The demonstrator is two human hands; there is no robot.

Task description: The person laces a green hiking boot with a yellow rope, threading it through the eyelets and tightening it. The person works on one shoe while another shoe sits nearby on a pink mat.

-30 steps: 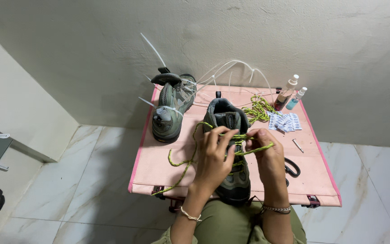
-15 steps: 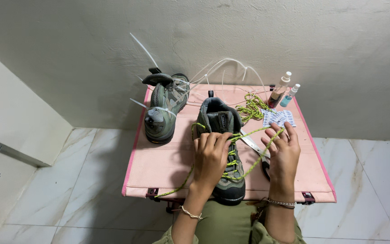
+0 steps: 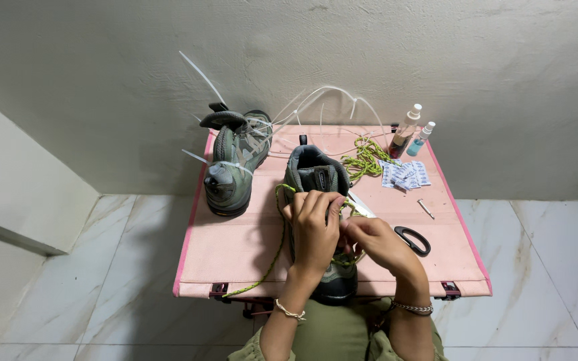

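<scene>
Left hand lies flat over the laced front of a grey-green boot; fingers close together, slightly curled, tips pressing the lacing near the tongue. Right hand sits just beside it on the boot's right side, fingers bent inward and pinching the yellow-green lace; exact grip hidden behind the knuckles. The lace loops out left of the boot and trails to the front edge of the pink worktop. The boot stands mid-worktop, toe toward the person.

A second boot stands at back left, white zip ties poking out. Black scissors lie near the right hand. Loose lace bundle, small packets, two spray bottles at back right.
</scene>
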